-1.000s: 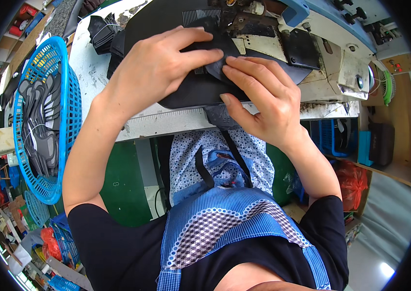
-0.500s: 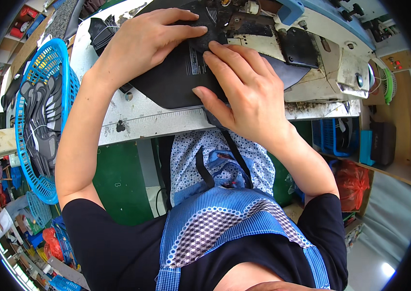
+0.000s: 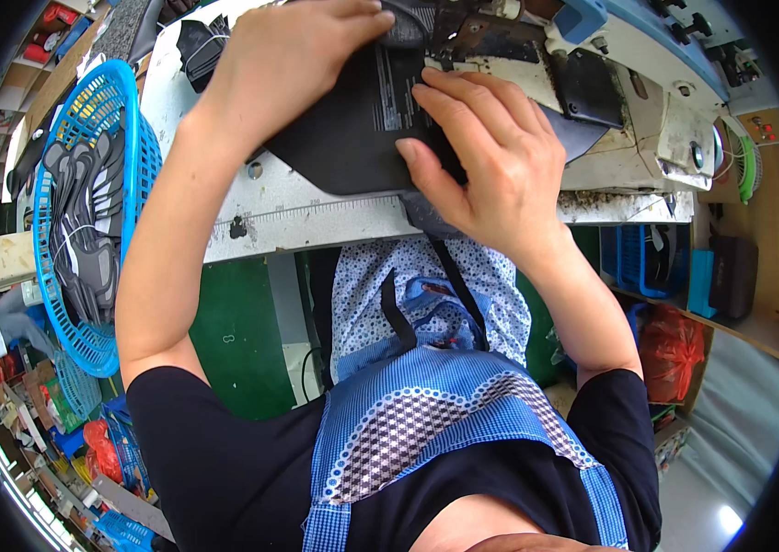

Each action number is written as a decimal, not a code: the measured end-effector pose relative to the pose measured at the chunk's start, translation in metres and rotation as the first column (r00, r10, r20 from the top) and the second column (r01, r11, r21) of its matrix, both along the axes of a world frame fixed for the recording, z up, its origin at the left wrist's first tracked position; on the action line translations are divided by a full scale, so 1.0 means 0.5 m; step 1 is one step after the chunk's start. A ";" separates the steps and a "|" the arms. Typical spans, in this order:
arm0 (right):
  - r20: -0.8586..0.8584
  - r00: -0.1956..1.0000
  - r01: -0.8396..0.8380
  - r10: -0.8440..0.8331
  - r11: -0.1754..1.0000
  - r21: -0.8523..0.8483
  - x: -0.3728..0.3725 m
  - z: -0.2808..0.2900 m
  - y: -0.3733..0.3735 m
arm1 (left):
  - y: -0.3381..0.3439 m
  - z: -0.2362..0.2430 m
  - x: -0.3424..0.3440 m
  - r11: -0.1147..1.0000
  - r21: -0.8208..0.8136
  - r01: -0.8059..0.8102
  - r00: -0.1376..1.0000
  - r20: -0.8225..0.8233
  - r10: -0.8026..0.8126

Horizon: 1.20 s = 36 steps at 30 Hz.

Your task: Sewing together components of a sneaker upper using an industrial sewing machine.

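Black piece (image 3: 352, 129): a flat dark sheet with a rounded lower corner, lying on the white counter (image 3: 316, 225) at the front of a sewing machine (image 3: 592, 83). Its far end runs under the machine's head at the top of the view; the needle itself cannot be made out.

Left hand (image 3: 288, 60): laid palm down over the piece's upper left part, fingers together and stretched toward the machine head, pressing, not pinching.

Right hand (image 3: 490, 156): flat on the piece's right side, fingers slightly spread, fingertips pointing left across a patch of pale printed lines. Thumb appears tucked at the lower edge; whether it curls under the piece cannot be told.

Judgement on doing the step well:
- Both palms should stay flat so the sheet lies without wrinkles as it feeds.
- Pressure should be light and even, so that the machine can draw the material; the hands only steer.
- Left fingertips sit close to the head, so they need to keep clear of the needle line.
- The edge should track parallel to the ruler marks (image 3: 316, 213) printed along the counter front.

Nearby: a blue basket (image 3: 86, 221) at the left holds more dark cut pieces.
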State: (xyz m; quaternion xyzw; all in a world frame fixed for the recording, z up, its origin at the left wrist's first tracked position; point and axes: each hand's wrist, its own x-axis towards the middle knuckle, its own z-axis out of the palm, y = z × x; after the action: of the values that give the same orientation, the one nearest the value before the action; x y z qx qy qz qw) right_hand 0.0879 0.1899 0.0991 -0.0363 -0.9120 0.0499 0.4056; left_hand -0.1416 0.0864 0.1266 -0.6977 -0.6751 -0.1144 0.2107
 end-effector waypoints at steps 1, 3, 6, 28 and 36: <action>0.008 1.000 0.000 0.000 1.000 -0.006 0.003 -0.003 0.007 | 0.010 -0.008 -0.029 0.999 0.033 0.021 0.999 0.038 -0.022; -0.171 0.949 -0.267 0.265 0.964 0.008 0.026 -0.022 0.031 | 0.017 0.023 -0.035 0.993 0.097 -0.063 0.986 0.162 0.047; -0.089 0.934 -0.350 0.345 0.936 -0.046 0.108 -0.069 -0.026 | -0.072 -0.062 -0.237 0.959 0.164 -0.232 0.910 0.384 0.154; 0.360 0.933 0.262 -0.002 0.689 -0.675 0.086 -0.215 -0.068 | -0.161 -0.356 0.280 0.957 0.261 0.123 0.785 0.565 -0.255; 0.277 0.961 0.117 -0.001 0.907 -0.404 0.080 -0.222 -0.067 | -0.169 -0.383 0.277 0.950 0.306 0.058 0.793 0.564 -0.230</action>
State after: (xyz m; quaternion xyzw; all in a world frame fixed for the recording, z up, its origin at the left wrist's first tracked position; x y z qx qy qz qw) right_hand 0.1281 0.1562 -0.0121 -0.1564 -0.9254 0.2256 0.2613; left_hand -0.0031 0.0020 -0.0647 -0.6407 -0.6288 -0.4345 0.0737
